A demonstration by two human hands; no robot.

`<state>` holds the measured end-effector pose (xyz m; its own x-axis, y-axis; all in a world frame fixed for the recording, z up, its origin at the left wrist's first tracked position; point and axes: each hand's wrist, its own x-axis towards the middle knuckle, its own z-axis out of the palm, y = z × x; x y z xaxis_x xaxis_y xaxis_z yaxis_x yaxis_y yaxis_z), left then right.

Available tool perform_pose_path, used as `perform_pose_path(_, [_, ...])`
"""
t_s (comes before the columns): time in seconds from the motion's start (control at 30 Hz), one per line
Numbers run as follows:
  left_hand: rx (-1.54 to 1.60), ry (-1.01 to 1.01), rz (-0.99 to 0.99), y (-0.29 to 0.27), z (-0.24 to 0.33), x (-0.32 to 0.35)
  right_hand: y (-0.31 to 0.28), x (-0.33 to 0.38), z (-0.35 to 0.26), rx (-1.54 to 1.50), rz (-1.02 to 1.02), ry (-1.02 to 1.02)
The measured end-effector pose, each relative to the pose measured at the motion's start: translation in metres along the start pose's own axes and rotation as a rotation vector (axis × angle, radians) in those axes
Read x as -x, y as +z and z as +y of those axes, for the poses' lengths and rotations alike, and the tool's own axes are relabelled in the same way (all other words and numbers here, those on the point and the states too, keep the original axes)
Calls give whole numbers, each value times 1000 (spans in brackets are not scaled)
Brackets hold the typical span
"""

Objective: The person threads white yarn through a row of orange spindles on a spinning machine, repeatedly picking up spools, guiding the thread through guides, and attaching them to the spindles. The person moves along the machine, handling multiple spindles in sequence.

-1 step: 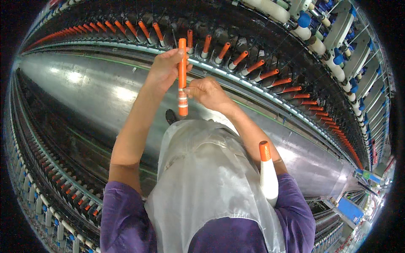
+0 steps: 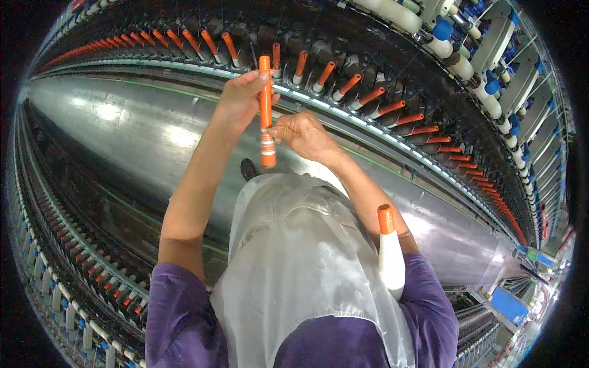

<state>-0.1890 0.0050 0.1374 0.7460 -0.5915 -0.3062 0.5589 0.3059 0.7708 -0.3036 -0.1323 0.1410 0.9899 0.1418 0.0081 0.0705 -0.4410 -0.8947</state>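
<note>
My left hand (image 2: pixel 242 98) grips an orange tube (image 2: pixel 265 92) near its top and holds it upright in front of me. A narrow band of white thread is wound around the tube's lower part. My right hand (image 2: pixel 307 136) pinches the tube at that band with its fingertips. A full bobbin of white yarn with an orange tip (image 2: pixel 390 257) sits tucked by my right upper arm. A pale translucent cloth (image 2: pixel 307 270) hangs down my front.
A long spinning frame (image 2: pixel 429 92) with a row of orange tubes on spindles (image 2: pixel 374 97) curves past just beyond my hands. A second frame (image 2: pixel 67 257) runs along the left. Shiny grey aisle floor (image 2: pixel 123 122) lies between them, with a dark shoe (image 2: pixel 248 168) below.
</note>
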Motion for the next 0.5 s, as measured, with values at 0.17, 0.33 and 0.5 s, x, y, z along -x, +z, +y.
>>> perform_pose_path(0.17, [-73,19,62,-4,-8,-4,0,1,-6,-80,160,-56])
perform_pose_path(0.33, [-128,-42,20,-5,-24,-7,2,-18,-1,635,529,-400])
perform_pose_path(0.5, [-19,-250,-336,-12,-21,1,-7,-65,2,776,908,-367])
